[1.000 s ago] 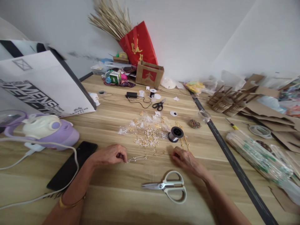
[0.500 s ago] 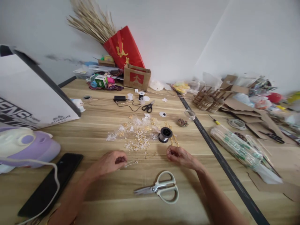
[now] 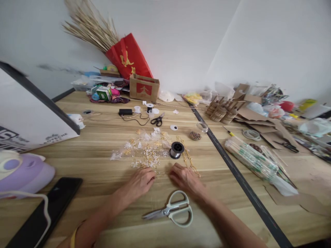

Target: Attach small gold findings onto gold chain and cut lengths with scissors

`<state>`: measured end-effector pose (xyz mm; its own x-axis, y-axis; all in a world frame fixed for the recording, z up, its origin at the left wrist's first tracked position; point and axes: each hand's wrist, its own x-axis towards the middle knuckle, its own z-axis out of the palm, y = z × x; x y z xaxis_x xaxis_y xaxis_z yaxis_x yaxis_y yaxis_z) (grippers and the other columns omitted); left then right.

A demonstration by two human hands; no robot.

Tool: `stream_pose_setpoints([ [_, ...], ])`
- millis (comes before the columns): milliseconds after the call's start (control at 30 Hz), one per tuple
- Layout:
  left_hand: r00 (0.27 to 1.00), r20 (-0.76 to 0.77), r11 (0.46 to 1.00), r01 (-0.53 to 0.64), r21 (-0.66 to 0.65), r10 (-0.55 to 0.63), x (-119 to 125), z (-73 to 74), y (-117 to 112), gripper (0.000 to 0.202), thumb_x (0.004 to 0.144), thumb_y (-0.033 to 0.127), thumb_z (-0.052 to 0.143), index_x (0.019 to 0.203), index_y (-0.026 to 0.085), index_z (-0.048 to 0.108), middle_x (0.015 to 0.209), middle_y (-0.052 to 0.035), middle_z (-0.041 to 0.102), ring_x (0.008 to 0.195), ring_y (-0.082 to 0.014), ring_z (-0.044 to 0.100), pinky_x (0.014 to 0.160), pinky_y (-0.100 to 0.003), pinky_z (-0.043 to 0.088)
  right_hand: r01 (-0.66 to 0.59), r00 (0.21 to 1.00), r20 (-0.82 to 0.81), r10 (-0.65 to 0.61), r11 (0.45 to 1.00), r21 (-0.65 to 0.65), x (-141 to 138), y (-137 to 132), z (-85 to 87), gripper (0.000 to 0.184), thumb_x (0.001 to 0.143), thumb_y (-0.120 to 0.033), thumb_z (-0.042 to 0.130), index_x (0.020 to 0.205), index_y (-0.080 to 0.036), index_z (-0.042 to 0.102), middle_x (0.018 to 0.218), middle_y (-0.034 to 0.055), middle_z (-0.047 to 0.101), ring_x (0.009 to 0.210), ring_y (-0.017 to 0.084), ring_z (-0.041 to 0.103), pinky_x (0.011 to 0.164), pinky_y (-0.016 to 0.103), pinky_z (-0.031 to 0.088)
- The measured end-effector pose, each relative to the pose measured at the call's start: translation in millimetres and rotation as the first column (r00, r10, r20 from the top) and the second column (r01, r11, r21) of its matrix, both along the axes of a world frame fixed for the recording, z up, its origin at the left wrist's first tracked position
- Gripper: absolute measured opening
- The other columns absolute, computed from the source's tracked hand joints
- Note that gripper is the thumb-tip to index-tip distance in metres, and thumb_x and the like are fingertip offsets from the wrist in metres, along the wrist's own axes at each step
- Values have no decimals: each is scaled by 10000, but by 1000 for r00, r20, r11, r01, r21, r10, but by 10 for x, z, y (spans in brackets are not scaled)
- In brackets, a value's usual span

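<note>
Head view | left hand (image 3: 143, 179), right hand (image 3: 184, 176) curled (can't tell if gripping) | thin chain (image 3: 161, 173) between

We see a narrow gap between the left hand (image 3: 142, 179) and the right hand (image 3: 185, 177), with thin chain (image 3: 161, 173) lying in it. Ahead, loose beads (image 3: 150, 155) and the wire spool (image 3: 177, 150) block the way; scissors (image 3: 179, 209) lie between our forearms. Bare tabletop (image 3: 89, 155) leaves us passage between phone (image 3: 53, 203) and beads, and again from the right hand to the dark strip (image 3: 243, 184).
</note>
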<state>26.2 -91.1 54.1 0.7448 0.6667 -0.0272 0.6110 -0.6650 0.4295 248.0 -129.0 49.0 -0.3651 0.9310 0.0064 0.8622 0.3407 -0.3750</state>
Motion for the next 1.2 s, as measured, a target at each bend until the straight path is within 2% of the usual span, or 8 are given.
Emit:
stream_pose_setpoints([
  [100,1000,-20,995,1,100,1,132,-11,16,252,878,94,381,786,149,609,833,-73,602,789,-193,552,747,-314,421,-1,992,127,-5,999,53,-117,-24,-69,116,917,-205,455,856,-177,550,865,36,579,707,137,585,579,227,350],
  [233,1000,4,992,-16,123,15,248,-51,22,244,884,107,391,798,147,615,837,-72,602,785,-189,545,752,-325,436,10,968,249,-31,996,85,-186,-26,-170,144,927,-175,419,850,-170,541,862,55,585,696,160,599,542,246,334],
  [367,994,93,990,-64,129,52,241,-171,22,242,894,145,408,790,163,625,832,-56,605,798,-176,544,753,-313,441,-4,952,304,-21,997,81,-188,-36,-218,140,923,-147,403,877,-172,533,873,68,589,685,164,598,534,252,330],
  [500,976,203,986,-109,126,82,184,-275,19,211,890,163,437,822,167,637,856,-55,607,820,-175,548,754,-309,446,-33,947,322,12,998,60,-139,-42,-188,114,916,-150,421,892,-177,529,880,61,591,685,157,596,551,246,332],
  [700,957,282,989,-101,105,68,175,-277,-13,165,850,112,484,874,172,636,922,-60,562,885,-186,514,795,-327,455,-86,960,267,89,996,-22,-40,-26,-61,120,924,-189,433,862,-172,535,892,38,596,721,146,594,580,236,333],
  [933,960,280,990,-41,134,2,239,-217,-41,262,817,69,505,1013,216,599,1023,-56,510,996,-210,467,863,-371,436,-68,992,102,78,993,-98,16,3,-17,136,914,-186,438,840,-169,552,856,28,600,711,132,571,623,231,354],
  [1200,972,235,988,-33,149,-3,311,-210,22,200,857,100,482,906,200,648,922,-56,518,923,-200,463,798,-341,442,-75,997,19,78,989,-130,1,8,59,134,885,-131,438,827,-165,555,827,20,593,678,115,546,620,214,360],
])
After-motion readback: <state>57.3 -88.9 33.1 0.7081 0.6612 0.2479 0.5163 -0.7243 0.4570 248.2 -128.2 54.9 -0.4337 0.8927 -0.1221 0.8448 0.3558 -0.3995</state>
